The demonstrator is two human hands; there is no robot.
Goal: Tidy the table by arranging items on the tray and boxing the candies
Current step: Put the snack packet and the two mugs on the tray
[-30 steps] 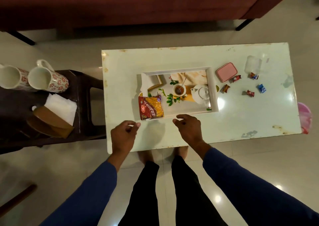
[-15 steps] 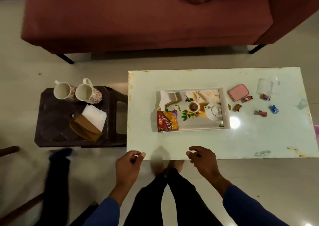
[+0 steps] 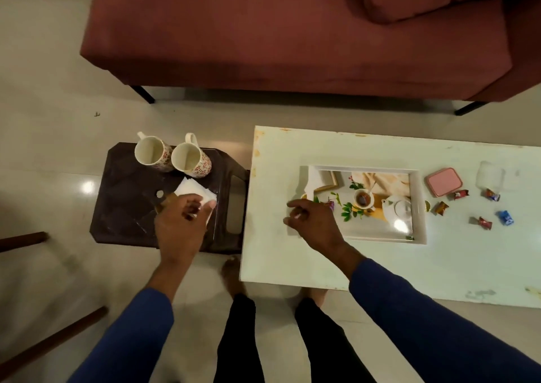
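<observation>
Tray [image 3: 418, 207] mid-table, candies [image 3: 481, 223] beside

We see a pink lid [image 3: 443, 181], two white mugs [image 3: 191, 160] with red flowers, and a dark red sofa [image 3: 292, 31] at 12 o'clock.

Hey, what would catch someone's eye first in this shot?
Probably the printed tray in the middle of the white table, with wrapped candies scattered to its right beside a pink box. Next, the left hand over the napkins on the dark side stool, near two flowered mugs.
</observation>
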